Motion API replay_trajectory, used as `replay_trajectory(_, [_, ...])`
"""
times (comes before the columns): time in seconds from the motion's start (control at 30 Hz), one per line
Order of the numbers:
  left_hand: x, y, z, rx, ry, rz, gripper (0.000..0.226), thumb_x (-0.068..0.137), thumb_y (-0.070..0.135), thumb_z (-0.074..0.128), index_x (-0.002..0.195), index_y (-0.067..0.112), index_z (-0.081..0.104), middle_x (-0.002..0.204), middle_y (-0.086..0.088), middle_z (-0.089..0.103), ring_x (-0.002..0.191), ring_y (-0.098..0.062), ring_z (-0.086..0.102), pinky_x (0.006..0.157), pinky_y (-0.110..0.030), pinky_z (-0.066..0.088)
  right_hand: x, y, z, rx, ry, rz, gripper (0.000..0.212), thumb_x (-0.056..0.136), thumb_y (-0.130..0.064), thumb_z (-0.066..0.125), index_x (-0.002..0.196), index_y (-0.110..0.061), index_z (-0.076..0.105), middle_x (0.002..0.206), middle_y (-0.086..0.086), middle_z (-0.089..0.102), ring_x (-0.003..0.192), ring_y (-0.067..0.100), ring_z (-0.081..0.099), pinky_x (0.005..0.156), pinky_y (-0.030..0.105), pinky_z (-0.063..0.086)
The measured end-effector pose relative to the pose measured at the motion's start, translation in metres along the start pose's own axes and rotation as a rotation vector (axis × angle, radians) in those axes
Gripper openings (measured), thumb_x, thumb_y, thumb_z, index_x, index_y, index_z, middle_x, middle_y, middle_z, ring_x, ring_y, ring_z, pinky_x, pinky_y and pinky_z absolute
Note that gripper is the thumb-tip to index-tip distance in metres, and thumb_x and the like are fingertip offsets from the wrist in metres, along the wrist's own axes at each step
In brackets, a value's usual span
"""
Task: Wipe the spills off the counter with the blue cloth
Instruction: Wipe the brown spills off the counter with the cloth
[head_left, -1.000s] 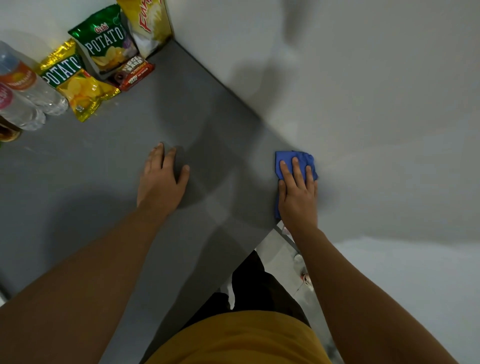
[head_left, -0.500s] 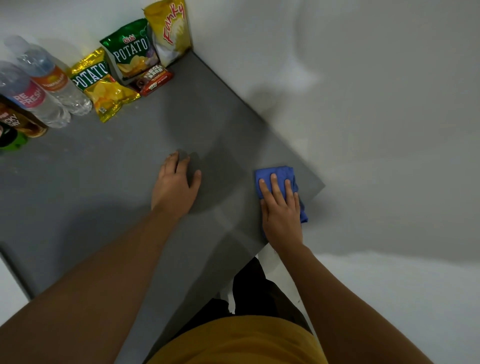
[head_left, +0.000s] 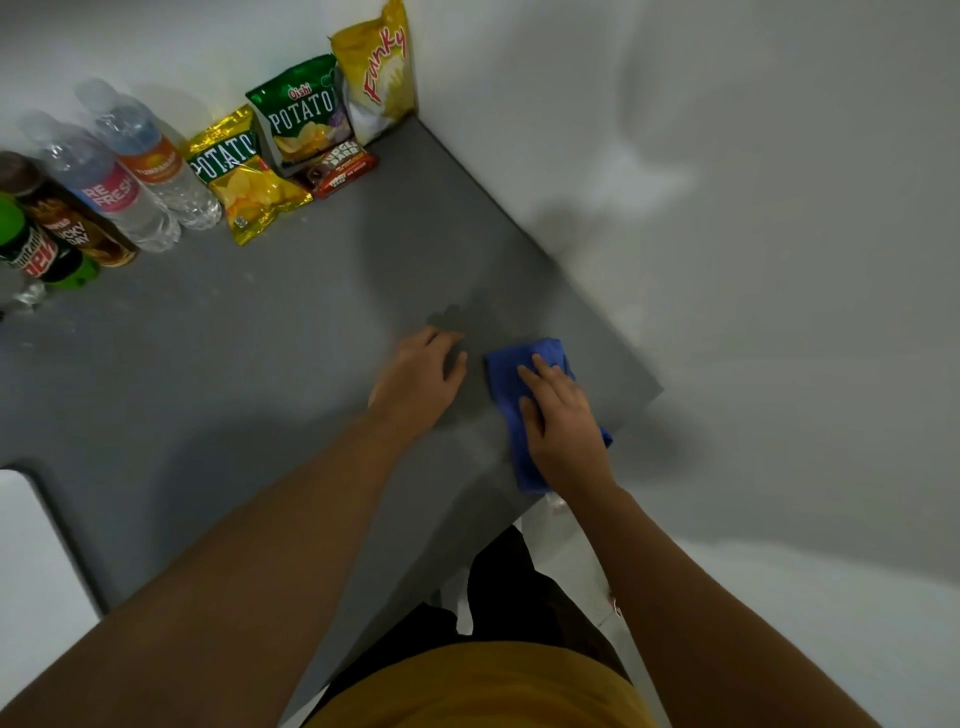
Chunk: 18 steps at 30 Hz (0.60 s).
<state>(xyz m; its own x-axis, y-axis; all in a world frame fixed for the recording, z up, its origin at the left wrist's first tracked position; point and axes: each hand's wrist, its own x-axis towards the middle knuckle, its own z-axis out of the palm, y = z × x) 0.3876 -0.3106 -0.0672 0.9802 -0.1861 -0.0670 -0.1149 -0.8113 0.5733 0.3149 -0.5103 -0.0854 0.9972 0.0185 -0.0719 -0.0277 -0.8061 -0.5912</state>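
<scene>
A folded blue cloth (head_left: 506, 376) lies flat on the dark grey counter (head_left: 260, 374), near its right corner. My right hand (head_left: 561, 421) presses down on the cloth with fingers spread over it, covering most of its middle. My left hand (head_left: 421, 379) rests palm down on the bare counter just left of the cloth, a small gap between them. A faint wet streak shows on the counter below the cloth, near the front edge. No distinct puddle is visible elsewhere.
Snack bags (head_left: 306, 111) stand in the back corner against the white wall, with a small red packet (head_left: 340, 169) in front. Several drink bottles (head_left: 130, 171) line the back left. The counter's right edge runs close beside the cloth.
My right hand slid the blue cloth leftward, away from the counter's right edge and toward my left hand. The view shifted, bringing more bottles into sight.
</scene>
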Motion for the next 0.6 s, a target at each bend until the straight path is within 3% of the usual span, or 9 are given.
replay_trajectory(0.13, [0.011,0.025,0.016,-0.061,-0.122,0.054,0.041,0.101,0.031,0.056,0.136,0.009,0.059,0.130,-0.009,0.060,0.118,-0.028,0.058,0.103,-0.042,0.046,0.002,0.008,-0.013,-0.013,0.082,0.070,0.048,0.097,-0.019,0.066,0.142,-0.006,0.055,0.143,0.017,0.051,0.128,0.037,0.048,0.108,0.043,0.042])
replay_trajectory(0.23, [0.020,0.039,0.028,-0.049,-0.198,0.065,0.047,0.099,0.036,0.059,0.138,0.010,0.057,0.129,-0.008,0.057,0.117,-0.025,0.055,0.101,-0.035,0.045,0.001,0.016,-0.020,-0.043,0.090,0.135,0.056,0.092,-0.024,0.072,0.141,-0.003,0.054,0.134,0.019,0.053,0.119,0.036,0.051,0.101,0.040,0.043])
replay_trajectory(0.37, [0.031,0.048,0.034,-0.003,-0.265,0.044,0.051,0.092,0.039,0.069,0.132,0.010,0.060,0.120,-0.011,0.055,0.111,-0.027,0.053,0.095,-0.034,0.043,0.006,0.021,-0.027,-0.034,0.021,0.155,0.060,0.092,-0.031,0.072,0.143,-0.005,0.051,0.135,0.017,0.053,0.122,0.033,0.049,0.104,0.038,0.042])
replay_trajectory(0.6, [0.027,0.044,0.029,-0.121,-0.205,-0.027,0.024,0.092,0.022,0.069,0.108,0.004,0.067,0.105,-0.018,0.056,0.099,-0.032,0.055,0.089,-0.043,0.046,0.032,0.023,-0.036,0.096,-0.101,0.123,0.055,0.090,-0.025,0.073,0.138,-0.009,0.052,0.129,0.010,0.057,0.117,0.027,0.056,0.098,0.036,0.047])
